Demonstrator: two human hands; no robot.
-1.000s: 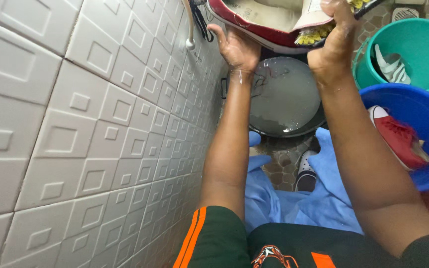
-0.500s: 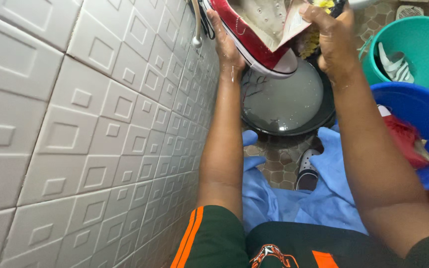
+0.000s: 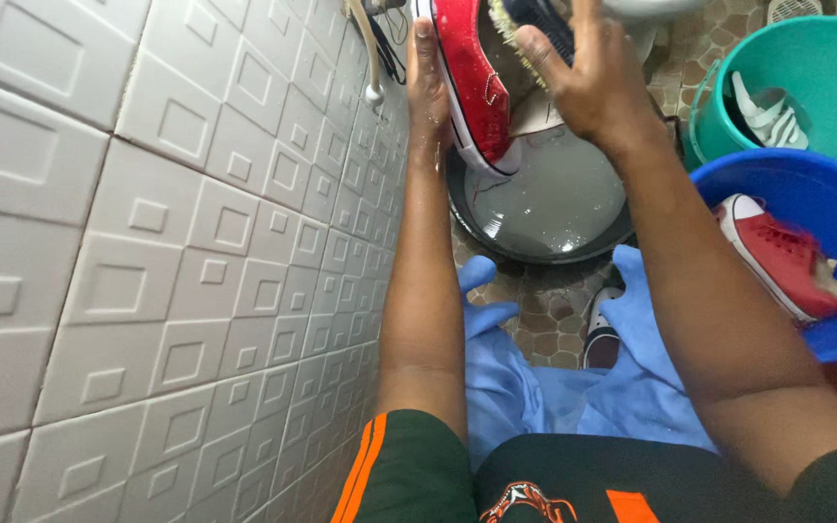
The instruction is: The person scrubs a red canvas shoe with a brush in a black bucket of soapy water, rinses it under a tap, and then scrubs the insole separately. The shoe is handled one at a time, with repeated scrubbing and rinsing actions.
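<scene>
**Red shoe held over basin, brush in right hand**

Left hand (image 3: 428, 82) flat against the sole side of the red sneaker (image 3: 472, 77), fingers extended up along it, holding it on edge, toe pointing down. Right hand (image 3: 583, 82) closed around a scrub brush (image 3: 525, 21), bristles against the shoe's inner side. Shoe sits between both hands, directly above the dark basin (image 3: 544, 208) of cloudy water. Tiled wall (image 3: 176, 252) just left of the left hand. Right of the right forearm: blue bucket (image 3: 758, 189) with a second red sneaker (image 3: 782, 257); beyond it, teal bucket (image 3: 816, 68) with a white shoe (image 3: 762, 116). Blue cloth (image 3: 535, 378) on the floor below both forearms.
</scene>
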